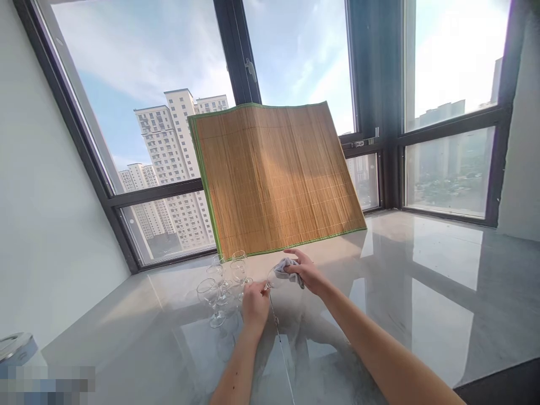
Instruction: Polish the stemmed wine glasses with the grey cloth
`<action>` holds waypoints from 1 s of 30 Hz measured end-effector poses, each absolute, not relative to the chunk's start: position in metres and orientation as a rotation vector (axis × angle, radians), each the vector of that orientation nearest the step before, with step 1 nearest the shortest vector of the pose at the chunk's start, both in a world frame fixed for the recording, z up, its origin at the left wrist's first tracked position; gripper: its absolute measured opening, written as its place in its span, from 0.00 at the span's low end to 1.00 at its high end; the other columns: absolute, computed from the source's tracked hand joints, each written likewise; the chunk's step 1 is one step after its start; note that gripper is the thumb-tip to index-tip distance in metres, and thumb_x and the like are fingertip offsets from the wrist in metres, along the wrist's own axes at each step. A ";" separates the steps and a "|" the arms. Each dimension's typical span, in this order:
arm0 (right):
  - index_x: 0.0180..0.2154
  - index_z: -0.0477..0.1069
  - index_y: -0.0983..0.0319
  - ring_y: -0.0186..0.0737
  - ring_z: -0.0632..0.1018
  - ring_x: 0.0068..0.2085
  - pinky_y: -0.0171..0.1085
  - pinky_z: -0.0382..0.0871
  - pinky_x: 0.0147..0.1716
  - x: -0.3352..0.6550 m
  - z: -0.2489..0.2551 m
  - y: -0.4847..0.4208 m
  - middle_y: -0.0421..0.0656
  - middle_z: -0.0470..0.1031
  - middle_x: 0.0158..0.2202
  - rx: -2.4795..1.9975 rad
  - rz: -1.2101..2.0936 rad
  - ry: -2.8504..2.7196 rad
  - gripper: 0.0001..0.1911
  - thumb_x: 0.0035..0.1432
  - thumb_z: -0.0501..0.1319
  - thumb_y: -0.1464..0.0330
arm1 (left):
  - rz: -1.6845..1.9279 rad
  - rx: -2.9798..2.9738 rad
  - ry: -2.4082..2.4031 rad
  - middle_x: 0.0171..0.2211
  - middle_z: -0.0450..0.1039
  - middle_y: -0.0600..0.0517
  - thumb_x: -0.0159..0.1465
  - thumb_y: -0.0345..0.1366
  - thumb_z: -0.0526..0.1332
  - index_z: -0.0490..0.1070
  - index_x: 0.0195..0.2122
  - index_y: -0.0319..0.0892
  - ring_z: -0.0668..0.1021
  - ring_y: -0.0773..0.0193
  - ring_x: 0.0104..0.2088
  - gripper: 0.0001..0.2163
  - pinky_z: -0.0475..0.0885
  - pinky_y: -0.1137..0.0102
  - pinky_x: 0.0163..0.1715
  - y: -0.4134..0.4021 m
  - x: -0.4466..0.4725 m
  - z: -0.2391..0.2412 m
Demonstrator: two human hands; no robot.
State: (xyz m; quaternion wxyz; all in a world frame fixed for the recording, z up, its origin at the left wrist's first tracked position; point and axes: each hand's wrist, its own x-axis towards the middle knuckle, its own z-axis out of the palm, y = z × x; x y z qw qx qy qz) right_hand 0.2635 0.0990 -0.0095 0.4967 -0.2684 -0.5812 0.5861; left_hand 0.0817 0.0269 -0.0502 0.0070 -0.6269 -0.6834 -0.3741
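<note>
Left of centre on the glossy windowsill (pixel 392 292), clear stemmed glasses (pixel 208 293) stood upright in a group. Beside them, the left hand (pixel 255 304) gripped another glass (pixel 271 278); grey cloth (pixel 287 269), clutched in the right hand (pixel 310 274), met its bowl, whether inside being unclear.

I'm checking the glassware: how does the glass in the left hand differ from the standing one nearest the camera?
The held glass is in the left hand; the front glass stands upright on the grey surface, untouched. The cloth in the right hand meets the held glass, but not the front glass. The held glass is partly hidden; the front glass shows from rim to foot. Both are clear.
</note>
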 end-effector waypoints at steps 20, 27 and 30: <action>0.48 0.61 0.60 0.39 0.76 0.30 0.36 0.68 0.28 0.237 -0.032 0.097 0.40 0.74 0.31 -0.927 1.273 -1.458 0.29 0.40 0.62 0.74 | -2.157 -2.036 -2.204 0.24 0.67 0.54 0.61 0.53 0.55 0.67 0.28 0.41 0.69 0.69 0.24 0.18 0.65 0.74 0.24 0.035 0.103 -0.054; 0.49 0.63 0.60 0.40 0.76 0.30 0.36 0.68 0.28 0.239 -0.033 0.096 0.41 0.74 0.33 -0.886 1.350 -1.563 0.30 0.40 0.63 0.73 | -1.893 -1.949 -2.251 0.29 0.72 0.52 0.65 0.40 0.51 0.68 0.31 0.42 0.73 0.67 0.28 0.11 0.66 0.73 0.28 0.035 0.096 -0.059; 0.50 0.63 0.60 0.41 0.78 0.32 0.37 0.70 0.30 0.239 -0.033 0.096 0.42 0.76 0.35 -0.834 1.390 -1.470 0.30 0.42 0.64 0.71 | -1.819 -1.999 -2.234 0.25 0.69 0.54 0.63 0.38 0.53 0.67 0.29 0.42 0.70 0.68 0.25 0.09 0.63 0.74 0.26 0.034 0.095 -0.060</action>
